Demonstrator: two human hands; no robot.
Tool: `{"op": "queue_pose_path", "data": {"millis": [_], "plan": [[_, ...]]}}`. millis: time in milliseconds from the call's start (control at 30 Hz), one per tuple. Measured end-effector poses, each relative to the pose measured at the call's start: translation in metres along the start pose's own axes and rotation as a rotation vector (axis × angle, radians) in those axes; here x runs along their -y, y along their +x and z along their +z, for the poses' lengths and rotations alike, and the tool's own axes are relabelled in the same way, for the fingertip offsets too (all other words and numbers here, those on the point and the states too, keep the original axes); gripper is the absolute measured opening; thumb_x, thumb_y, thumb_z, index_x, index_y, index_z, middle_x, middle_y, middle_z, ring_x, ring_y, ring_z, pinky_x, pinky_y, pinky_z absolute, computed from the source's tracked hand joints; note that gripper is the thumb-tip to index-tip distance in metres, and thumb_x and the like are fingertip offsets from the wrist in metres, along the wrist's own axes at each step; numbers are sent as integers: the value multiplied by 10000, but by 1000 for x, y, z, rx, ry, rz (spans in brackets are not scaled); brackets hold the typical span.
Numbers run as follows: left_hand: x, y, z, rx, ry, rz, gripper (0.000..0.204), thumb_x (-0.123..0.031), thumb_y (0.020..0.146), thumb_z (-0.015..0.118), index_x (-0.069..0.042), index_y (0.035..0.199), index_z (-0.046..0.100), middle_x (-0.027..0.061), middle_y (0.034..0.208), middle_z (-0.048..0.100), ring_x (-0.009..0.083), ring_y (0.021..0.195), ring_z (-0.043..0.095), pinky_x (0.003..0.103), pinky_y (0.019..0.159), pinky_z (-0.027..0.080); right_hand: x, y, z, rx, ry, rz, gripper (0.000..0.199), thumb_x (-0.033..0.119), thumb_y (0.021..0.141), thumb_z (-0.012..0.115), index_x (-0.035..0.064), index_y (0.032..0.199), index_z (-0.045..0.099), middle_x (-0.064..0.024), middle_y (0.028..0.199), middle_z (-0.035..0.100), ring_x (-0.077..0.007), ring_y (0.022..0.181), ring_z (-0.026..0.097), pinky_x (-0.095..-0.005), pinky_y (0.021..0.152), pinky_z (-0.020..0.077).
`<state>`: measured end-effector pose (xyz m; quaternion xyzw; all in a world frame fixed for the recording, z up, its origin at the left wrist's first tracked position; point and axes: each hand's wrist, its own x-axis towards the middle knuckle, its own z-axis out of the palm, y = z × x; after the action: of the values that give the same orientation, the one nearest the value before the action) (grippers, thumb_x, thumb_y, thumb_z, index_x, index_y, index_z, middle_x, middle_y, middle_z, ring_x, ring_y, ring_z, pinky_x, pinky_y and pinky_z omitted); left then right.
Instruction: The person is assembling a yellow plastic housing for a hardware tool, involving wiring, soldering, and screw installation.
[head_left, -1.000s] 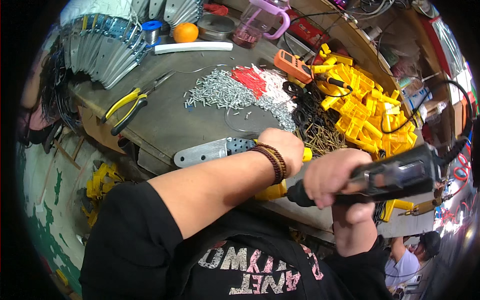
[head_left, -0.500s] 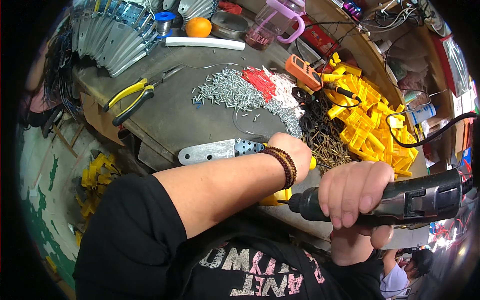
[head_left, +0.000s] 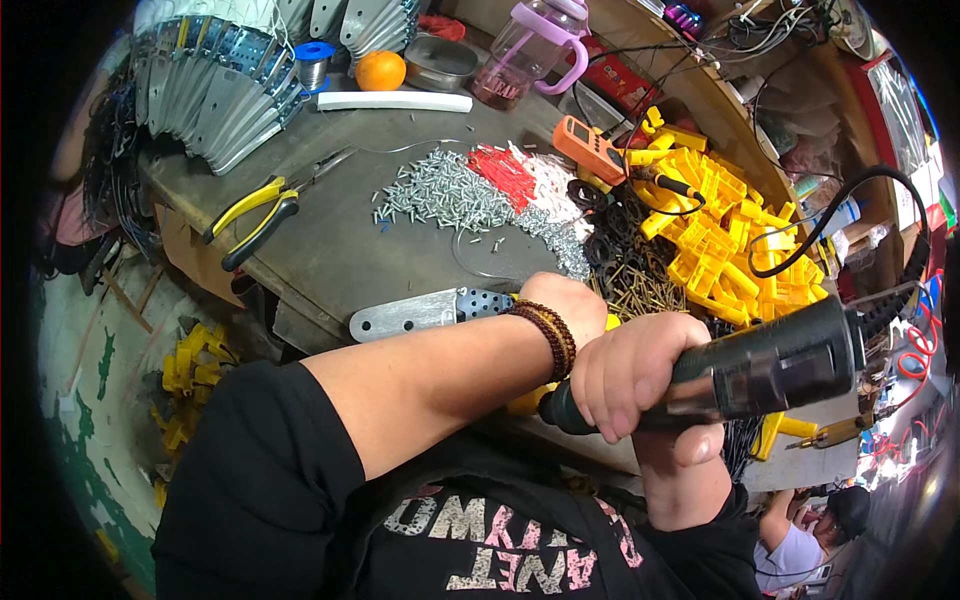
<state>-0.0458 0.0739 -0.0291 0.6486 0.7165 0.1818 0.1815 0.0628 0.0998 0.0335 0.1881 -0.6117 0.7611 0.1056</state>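
I see one workbench point(head_left: 330, 250) carrying everything. My right hand point(head_left: 640, 375) wraps tight around one black power driver point(head_left: 760, 365), held level at the bench edge, probably to work sideways. My left hand point(head_left: 565, 305) presses down one perforated metal bracket point(head_left: 430, 312), seemingly steadying it; its finger grip is hidden. One pair of yellow pliers point(head_left: 255, 215) lies well aside.

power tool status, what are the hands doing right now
Right hand gripping black corded power tool. Left hand pressed down by the perforated metal bracket. Tool tip hidden behind left wrist.
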Motion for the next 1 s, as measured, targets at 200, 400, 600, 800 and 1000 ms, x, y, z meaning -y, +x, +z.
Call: {"op": "queue_pose_path", "data": {"millis": [200, 400, 600, 800, 1000], "plan": [[-10, -14, -1, -20, -15, 45, 307, -314, 855, 534, -113, 931, 753, 109, 972, 734, 248, 922, 711, 405, 765, 553, 26, 29, 17, 306, -281, 62, 426, 402, 704, 821, 33, 820, 644, -41, 650, 621, -214, 594, 602, -324, 565, 436], [29, -68, -1, -456, 115, 65, 231, -316, 891, 595, -113, 956, 684, 145, 933, 652, 294, 928, 655, 430, 768, 511, 67, 36, -19, 236, -159, -222, 327, 168, 773, 789, 66, 956, 538, -69, 776, 651, -168, 596, 629, -332, 609, 519], [53, -84, -13, -160, -301, -10, 386, -445, 896, 599, -81, 941, 717, 157, 885, 641, 320, 894, 635, 417, 776, 509, 6, 46, -42, -30, -187, -56, 458, 277, 675, 835, 50, 933, 532, -101, 762, 613, -208, 601, 596, -350, 591, 479], [47, -76, -25, -87, -363, -62, 383, -432, 869, 634, -65, 944, 716, 162, 928, 625, 326, 913, 629, 413, 792, 500, -7, 47, -54, -37, -130, 15, 472, 292, 656, 842, 59, 923, 529, -78, 744, 601, -190, 569, 576, -315, 558, 460], [49, -76, -25, -49, -378, -83, 358, -407, 854, 640, -72, 958, 714, 169, 947, 612, 340, 924, 619, 423, 809, 490, -16, 47, -53, -166, -40, 16, 485, 346, 645, 819, 5, 806, 515, -103, 662, 584, -183, 569, 568, -289, 534, 463]]}}
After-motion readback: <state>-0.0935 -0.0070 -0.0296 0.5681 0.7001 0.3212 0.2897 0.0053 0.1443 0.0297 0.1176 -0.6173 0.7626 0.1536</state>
